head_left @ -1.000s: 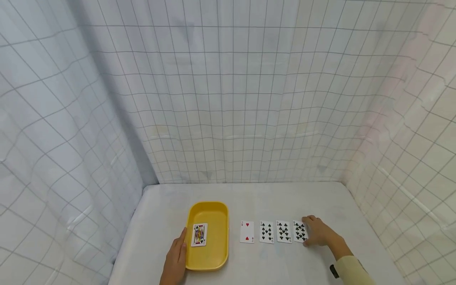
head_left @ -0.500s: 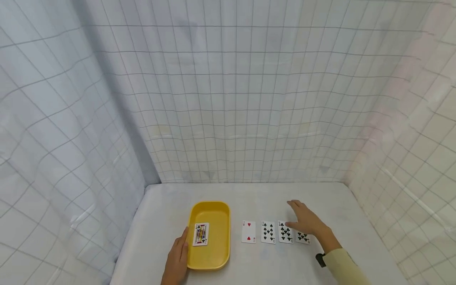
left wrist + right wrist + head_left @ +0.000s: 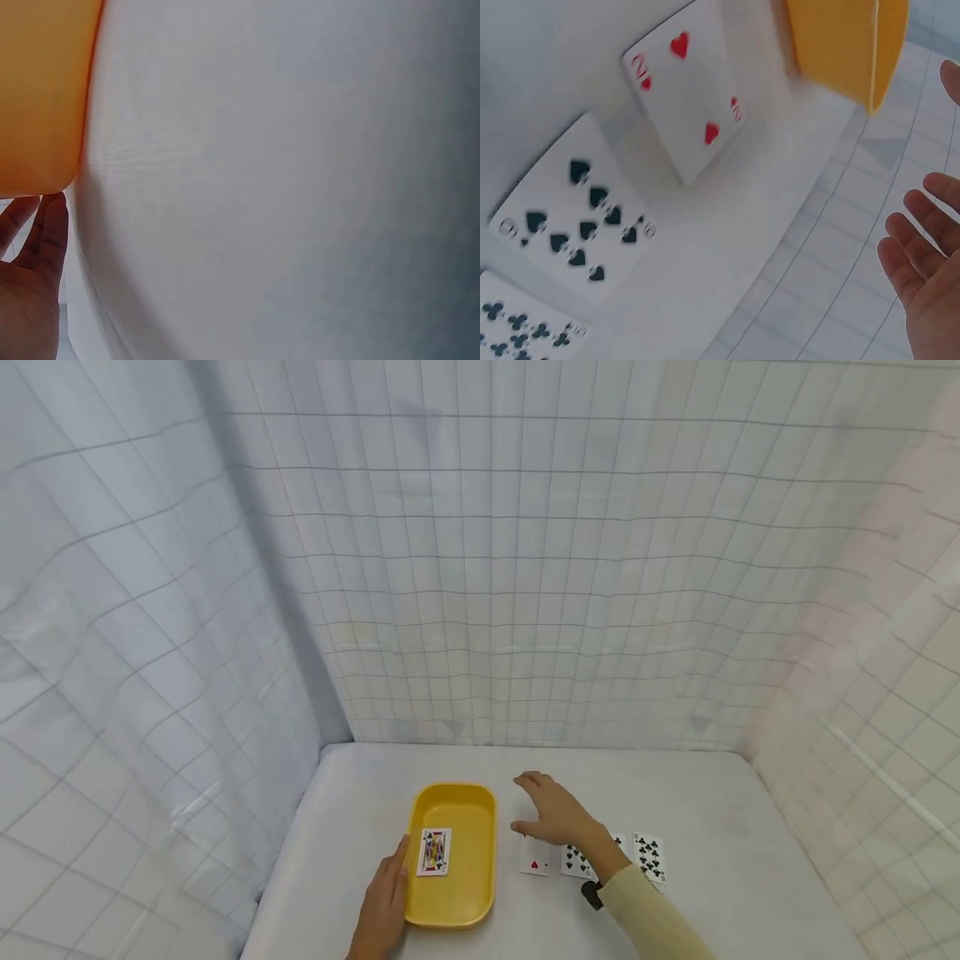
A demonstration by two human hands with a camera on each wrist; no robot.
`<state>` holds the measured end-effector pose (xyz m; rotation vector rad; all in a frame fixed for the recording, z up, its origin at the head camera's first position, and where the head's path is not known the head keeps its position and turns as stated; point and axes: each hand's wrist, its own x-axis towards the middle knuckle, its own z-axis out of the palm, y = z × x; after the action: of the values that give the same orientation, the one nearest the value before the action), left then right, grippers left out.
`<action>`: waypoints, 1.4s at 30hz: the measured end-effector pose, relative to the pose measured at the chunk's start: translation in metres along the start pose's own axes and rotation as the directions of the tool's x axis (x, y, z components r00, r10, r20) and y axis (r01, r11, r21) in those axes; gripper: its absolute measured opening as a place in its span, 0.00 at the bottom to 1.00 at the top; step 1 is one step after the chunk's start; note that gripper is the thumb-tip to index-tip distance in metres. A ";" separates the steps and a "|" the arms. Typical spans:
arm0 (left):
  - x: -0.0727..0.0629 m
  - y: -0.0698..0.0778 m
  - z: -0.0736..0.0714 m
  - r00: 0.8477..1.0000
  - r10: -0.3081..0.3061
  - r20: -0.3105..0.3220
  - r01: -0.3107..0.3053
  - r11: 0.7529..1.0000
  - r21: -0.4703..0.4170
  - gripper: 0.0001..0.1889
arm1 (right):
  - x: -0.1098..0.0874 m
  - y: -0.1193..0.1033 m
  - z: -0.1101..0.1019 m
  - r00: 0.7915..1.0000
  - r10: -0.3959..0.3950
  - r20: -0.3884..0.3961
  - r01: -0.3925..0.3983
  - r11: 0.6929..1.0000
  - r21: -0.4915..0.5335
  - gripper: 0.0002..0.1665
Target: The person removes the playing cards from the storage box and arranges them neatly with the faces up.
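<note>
A yellow tray [image 3: 452, 917] stands on the table with a face card of clubs [image 3: 433, 852] lying face up inside, toward its left side. My left hand [image 3: 384, 902] rests against the tray's left side; its extended fingers [image 3: 54, 229] touch the outer wall in the left wrist view. Above the two of hearts [image 3: 690, 97], partly covering it in the head view, hovers my right hand [image 3: 557, 810]. Its fingers are spread and hold nothing. A spades card [image 3: 576, 217] lies beside the two of hearts, partly behind my right wrist.
Right of the spades card, a clubs card [image 3: 619, 841] is mostly hidden by my forearm. Another clubs card [image 3: 649, 857] ends the row on the right. The white table [image 3: 720, 827] is enclosed by grid-patterned white curtains [image 3: 480, 568].
My right hand has let go of the card at the row's right end and moved left to the two of hearts. The left hand has stayed against the tray. The view has shifted slightly.
</note>
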<state>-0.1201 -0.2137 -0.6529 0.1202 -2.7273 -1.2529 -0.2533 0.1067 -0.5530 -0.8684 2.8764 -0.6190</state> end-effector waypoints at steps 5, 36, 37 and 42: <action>0.001 0.001 0.000 1.000 -0.013 0.002 0.013 1.000 0.004 0.26 | 0.026 -0.033 0.015 0.997 -0.071 0.042 0.071 0.997 -0.005 0.48; -0.005 -0.002 0.006 0.998 0.030 -0.055 -0.029 0.999 0.028 0.25 | 0.064 -0.084 0.113 0.967 -0.009 0.253 0.087 0.951 -0.297 0.69; -0.004 -0.002 0.007 0.998 0.031 -0.054 -0.029 0.999 0.027 0.25 | 0.065 -0.084 0.113 0.968 -0.008 0.252 0.087 0.948 -0.305 0.67; -0.002 -0.003 0.007 0.999 0.031 -0.037 -0.030 0.999 0.034 0.25 | 0.067 -0.083 0.116 0.970 -0.024 0.241 0.102 0.943 -0.316 0.56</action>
<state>-0.1191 -0.2100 -0.6599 0.1043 -2.7083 -1.1857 -0.2451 -0.0339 -0.6237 -0.9993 2.7805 -0.0301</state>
